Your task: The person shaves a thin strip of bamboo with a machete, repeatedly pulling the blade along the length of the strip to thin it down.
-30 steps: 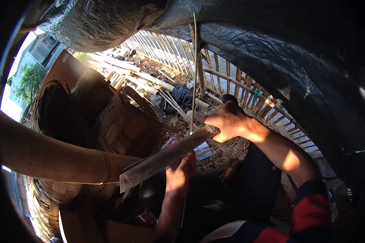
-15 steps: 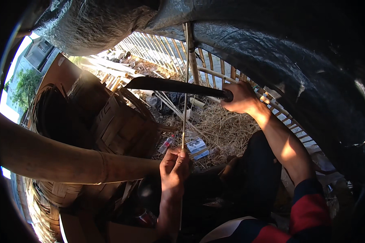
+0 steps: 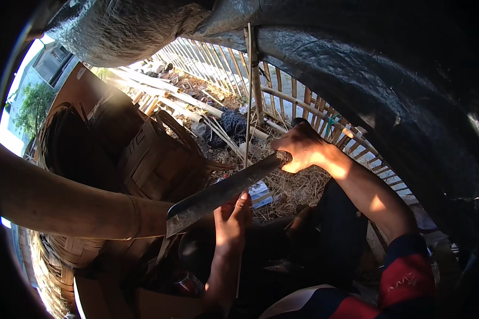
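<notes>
My right hand is wrapped round the handle of a machete, and its dark end pokes out above the fist. The machete's broad blade slants down to the left, passing in front of a thin bamboo strip. Whether blade and strip touch, I cannot tell. My left hand pinches this strip just under the blade, thumb up. The strip stands nearly upright, rising toward the dark sheeting and running on down below the hand. The blade hides part of the left fingers.
A thick bamboo pole reaches in from the left, beside woven baskets. Straw, a black plastic bag and cut bamboo lengths lie on the ground. A slatted bamboo fence stands behind, under dark sheeting.
The machete has come down along the strip toward my left hand, its tip swinging lower left and its flat turning into view. My left hand stays in about the same place.
</notes>
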Demonstrator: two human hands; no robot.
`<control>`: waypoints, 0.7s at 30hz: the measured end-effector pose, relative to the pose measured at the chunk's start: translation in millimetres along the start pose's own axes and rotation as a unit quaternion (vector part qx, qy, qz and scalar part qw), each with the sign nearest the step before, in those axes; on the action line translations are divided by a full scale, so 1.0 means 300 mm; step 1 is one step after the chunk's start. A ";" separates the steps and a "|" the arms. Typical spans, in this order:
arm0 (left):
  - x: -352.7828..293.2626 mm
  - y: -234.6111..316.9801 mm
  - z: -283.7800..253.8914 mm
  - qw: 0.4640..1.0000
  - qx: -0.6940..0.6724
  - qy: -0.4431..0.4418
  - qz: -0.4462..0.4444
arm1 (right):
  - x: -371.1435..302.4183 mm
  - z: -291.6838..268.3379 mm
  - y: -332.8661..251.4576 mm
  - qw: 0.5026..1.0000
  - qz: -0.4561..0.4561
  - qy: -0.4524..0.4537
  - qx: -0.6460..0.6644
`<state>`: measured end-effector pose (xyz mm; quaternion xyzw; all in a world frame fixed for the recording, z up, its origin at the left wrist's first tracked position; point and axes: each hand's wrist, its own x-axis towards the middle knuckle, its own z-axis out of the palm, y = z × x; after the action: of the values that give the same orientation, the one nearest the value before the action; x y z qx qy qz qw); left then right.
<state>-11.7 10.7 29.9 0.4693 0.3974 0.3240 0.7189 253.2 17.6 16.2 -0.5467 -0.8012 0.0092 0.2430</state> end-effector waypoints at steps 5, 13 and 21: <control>-0.007 0.001 0.002 0.999 -0.030 0.006 -0.009 | -0.014 -0.004 0.034 0.999 0.012 -0.022 -0.045; -0.020 0.004 -0.019 0.998 -0.049 -0.022 0.031 | -0.050 -0.053 0.056 0.989 0.142 0.015 -0.048; -0.012 -0.039 -0.013 0.999 -0.047 -0.023 0.014 | -0.071 -0.053 0.019 0.990 0.138 0.017 -0.011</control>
<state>-15.7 5.2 19.2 0.4481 0.3588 0.3411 0.7444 270.6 -2.8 20.4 -0.6549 -0.7138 0.0243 0.2470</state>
